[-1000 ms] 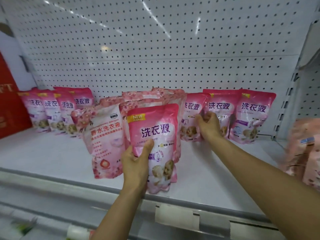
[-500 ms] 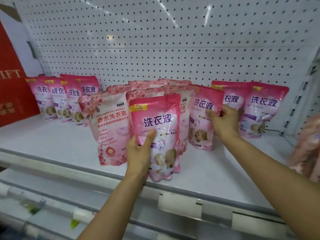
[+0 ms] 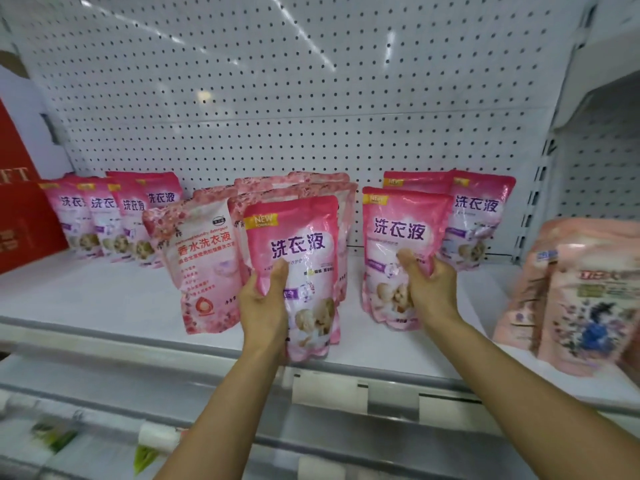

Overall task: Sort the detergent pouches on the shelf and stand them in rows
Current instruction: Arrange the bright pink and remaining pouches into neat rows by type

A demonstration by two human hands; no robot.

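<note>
With the left hand (image 3: 265, 306) gripping a pink pouch (image 3: 294, 271) at centre frame and the right hand (image 3: 427, 282) clutching another pouch (image 3: 398, 251) right of centre, both near the shelf (image 3: 104, 306) edge, either soft pouch may slump or topple the floral pouches (image 3: 204, 258) behind.

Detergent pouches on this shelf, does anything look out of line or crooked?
Yes. The pale floral pouch in the middle leans left instead of standing straight. The left hand and right hand each hold a bright pink pouch forward of the rows; the second pouch is slightly tilted.
</note>
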